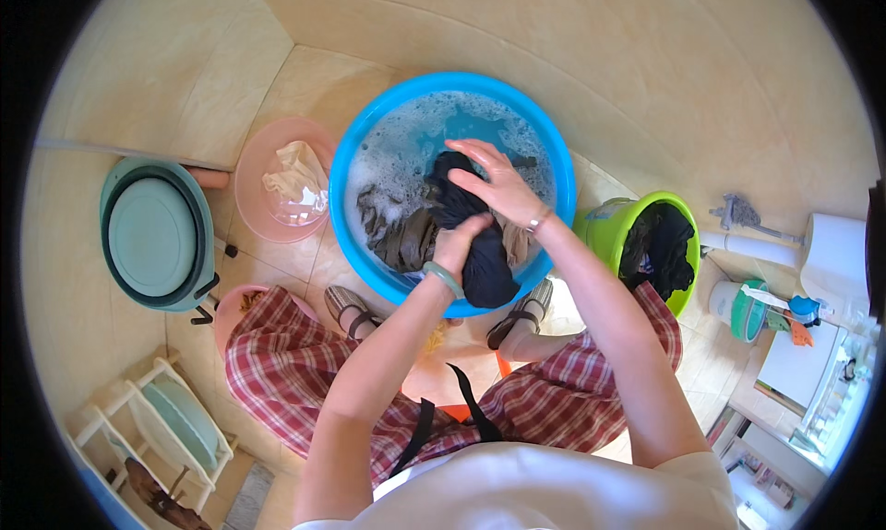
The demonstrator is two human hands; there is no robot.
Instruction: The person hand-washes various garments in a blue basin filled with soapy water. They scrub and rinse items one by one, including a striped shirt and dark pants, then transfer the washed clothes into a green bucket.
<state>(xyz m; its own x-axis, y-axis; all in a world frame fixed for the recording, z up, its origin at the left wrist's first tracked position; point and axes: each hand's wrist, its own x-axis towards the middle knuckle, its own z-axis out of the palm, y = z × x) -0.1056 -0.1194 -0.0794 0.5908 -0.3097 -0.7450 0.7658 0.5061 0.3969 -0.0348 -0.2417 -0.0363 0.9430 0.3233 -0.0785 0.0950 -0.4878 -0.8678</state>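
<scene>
A black garment [486,267], bunched into a long bundle, is held over the large blue tub [343,207]. My left hand [455,247] closes around its middle, with the thumb across the cloth. At its upper end, my right hand [498,181] rests against the cloth with fingers stretched out and thumb apart. In the tub, foamy water [397,152] surrounds grey-brown clothes [406,242], and a beige cloth [515,239] lies to the right of the bundle. The lower end of the black garment hangs near the tub's front rim.
A pink basin [254,198] with a pale cloth [297,175] stands left of the tub. On the right is a green bucket [604,226] of dark clothes [660,249]. A teal folding basin [152,235] stands farther left, and a white rack [138,419] lower left. My feet flank the tub's front.
</scene>
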